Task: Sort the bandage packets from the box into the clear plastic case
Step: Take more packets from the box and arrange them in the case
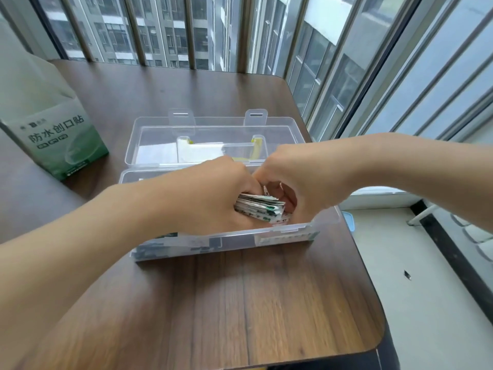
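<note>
Two hands, one stack of bandage packets, inside the clear plastic case.
We log the left hand (213, 193) gripping the bandage packets (260, 208) above the clear plastic case (282, 237) on the desk (240, 303); the right hand (298, 182) curls its fingers round the stack's far end. The green box (57, 140) stands at far left.

- A dark wood-grain table (240, 303) with rounded corners is seen, set right up against the window.
- Metal window bars (149, 30) are lined up along the back and right.
- Apartment blocks (120, 36) are visible outside, kinda hazy.
- A pale floor (400, 263) is seen on the right.
</note>
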### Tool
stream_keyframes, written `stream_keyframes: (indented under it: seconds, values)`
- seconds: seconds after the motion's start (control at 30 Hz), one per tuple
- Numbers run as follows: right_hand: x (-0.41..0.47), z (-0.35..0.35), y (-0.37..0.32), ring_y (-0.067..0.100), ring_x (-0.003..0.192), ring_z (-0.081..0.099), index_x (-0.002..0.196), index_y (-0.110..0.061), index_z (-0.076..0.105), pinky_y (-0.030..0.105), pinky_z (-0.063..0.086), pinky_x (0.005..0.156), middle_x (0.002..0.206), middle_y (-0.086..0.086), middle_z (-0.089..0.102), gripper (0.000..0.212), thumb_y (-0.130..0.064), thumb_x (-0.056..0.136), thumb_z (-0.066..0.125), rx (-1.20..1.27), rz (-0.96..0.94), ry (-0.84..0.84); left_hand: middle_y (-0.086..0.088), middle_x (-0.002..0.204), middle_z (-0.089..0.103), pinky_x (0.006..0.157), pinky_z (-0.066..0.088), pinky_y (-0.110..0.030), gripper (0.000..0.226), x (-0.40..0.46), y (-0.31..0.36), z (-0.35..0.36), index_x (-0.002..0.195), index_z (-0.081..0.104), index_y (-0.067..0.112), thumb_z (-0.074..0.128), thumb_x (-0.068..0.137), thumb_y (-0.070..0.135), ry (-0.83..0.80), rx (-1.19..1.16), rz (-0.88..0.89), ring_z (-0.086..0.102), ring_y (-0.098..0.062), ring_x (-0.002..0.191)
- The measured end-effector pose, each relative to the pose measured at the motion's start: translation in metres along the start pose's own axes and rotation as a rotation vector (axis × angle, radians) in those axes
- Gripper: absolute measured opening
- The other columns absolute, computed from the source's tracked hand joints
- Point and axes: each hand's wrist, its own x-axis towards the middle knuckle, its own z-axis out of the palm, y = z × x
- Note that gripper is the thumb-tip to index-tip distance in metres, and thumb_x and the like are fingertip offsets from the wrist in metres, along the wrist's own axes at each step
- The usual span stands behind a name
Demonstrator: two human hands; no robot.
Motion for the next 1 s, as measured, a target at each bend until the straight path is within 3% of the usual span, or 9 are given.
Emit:
stream_keyframes:
  seconds: [0.13, 0.27, 0.4, 0.5, 0.63, 0.73, 0.83, 0.9, 1.0]
  values:
    - [0.0, 0.001, 0.001, 0.006, 0.051, 0.064, 0.091, -0.024, 0.064, 0.019, 0.05, 0.049, 0.063, -0.01, 0.067, 0.028, -0.017, 0.071, 0.082, 0.055, 0.027, 0.0, 0.006, 0.064, 0.066, 0.054, 0.043, -0.026, 0.019, 0.003, 0.001, -0.002, 0.079, 0.072, 0.022, 0.077, 0.079, 0.04, -0.023, 0.038, -0.024, 0.056, -0.016, 0.063]
    - [-0.003, 0.0, 0.004, 0.007, 0.051, 0.068, 0.091, -0.014, 0.067, 0.02, 0.053, 0.05, 0.066, -0.008, 0.071, 0.021, -0.011, 0.076, 0.081, 0.219, 0.073, -0.025, 0.005, 0.067, 0.068, 0.058, 0.047, -0.029, 0.021, 0.004, 0.004, -0.009, 0.088, 0.073, 0.028, 0.077, 0.078, 0.046, -0.077, -0.111, -0.104, 0.057, -0.014, 0.059]
    - [-0.013, -0.013, 0.003, 0.01, 0.06, 0.066, 0.085, -0.012, 0.073, 0.019, 0.052, 0.059, 0.07, 0.003, 0.072, 0.007, -0.011, 0.092, 0.07, 0.464, 0.062, -0.197, 0.003, 0.062, 0.063, 0.054, 0.046, -0.029, 0.02, 0.003, 0.002, -0.015, 0.077, 0.067, 0.025, 0.076, 0.082, 0.043, -0.134, -0.103, -0.106, 0.048, -0.008, 0.051]
    - [-0.013, -0.017, -0.002, 0.011, 0.064, 0.053, 0.074, -0.014, 0.068, 0.024, 0.044, 0.068, 0.066, -0.004, 0.06, 0.025, -0.015, 0.097, 0.06, 0.446, 0.063, -0.331, 0.004, 0.059, 0.06, 0.052, 0.043, -0.026, 0.025, 0.0, 0.002, -0.014, 0.069, 0.06, 0.024, 0.073, 0.086, 0.037, -0.112, -0.057, -0.084, 0.049, -0.01, 0.052]
    - [-0.011, -0.011, -0.012, 0.028, 0.072, 0.032, 0.066, -0.01, 0.049, 0.042, 0.029, 0.072, 0.071, 0.009, 0.037, 0.025, -0.031, 0.077, 0.055, 0.399, 0.086, -0.462, 0.003, 0.057, 0.055, 0.055, 0.045, -0.032, 0.027, -0.005, -0.001, -0.008, 0.065, 0.056, 0.021, 0.071, 0.087, 0.028, -0.102, -0.039, -0.035, 0.047, -0.016, 0.056]
    - [-0.014, -0.014, -0.015, 0.013, 0.059, 0.04, 0.063, -0.015, 0.051, 0.023, 0.034, 0.063, 0.061, -0.003, 0.04, 0.023, -0.03, 0.076, 0.062, 0.377, 0.06, -0.496, 0.003, 0.055, 0.05, 0.052, 0.04, -0.029, 0.028, -0.008, -0.004, -0.006, 0.063, 0.053, 0.02, 0.069, 0.085, 0.023, -0.091, -0.029, -0.003, 0.04, -0.017, 0.056]
    - [-0.016, -0.013, -0.01, 0.008, 0.057, 0.036, 0.068, -0.023, 0.058, 0.022, 0.032, 0.058, 0.061, -0.006, 0.039, 0.024, -0.018, 0.083, 0.075, 0.396, 0.008, -0.483, 0.002, 0.054, 0.047, 0.05, 0.039, -0.028, 0.024, -0.01, -0.004, -0.005, 0.061, 0.054, 0.02, 0.067, 0.08, 0.028, -0.087, -0.045, 0.029, 0.032, -0.013, 0.055]
    - [-0.018, -0.012, -0.007, 0.009, 0.057, 0.038, 0.083, -0.017, 0.068, 0.021, 0.034, 0.058, 0.062, -0.005, 0.043, 0.011, -0.017, 0.085, 0.079, 0.437, 0.017, -0.465, -0.001, 0.054, 0.048, 0.05, 0.038, -0.025, 0.024, -0.012, -0.003, -0.005, 0.064, 0.058, 0.017, 0.07, 0.081, 0.028, -0.1, -0.039, 0.022, 0.029, -0.013, 0.057]
    - [-0.019, -0.011, -0.002, 0.007, 0.056, 0.047, 0.099, -0.008, 0.071, 0.015, 0.04, 0.057, 0.068, -0.001, 0.057, 0.028, -0.023, 0.079, 0.083, 0.488, 0.028, -0.416, -0.004, 0.056, 0.046, 0.049, 0.034, -0.021, 0.029, -0.012, -0.002, -0.006, 0.063, 0.055, 0.014, 0.072, 0.084, 0.025, -0.146, -0.039, 0.016, 0.026, -0.013, 0.059]
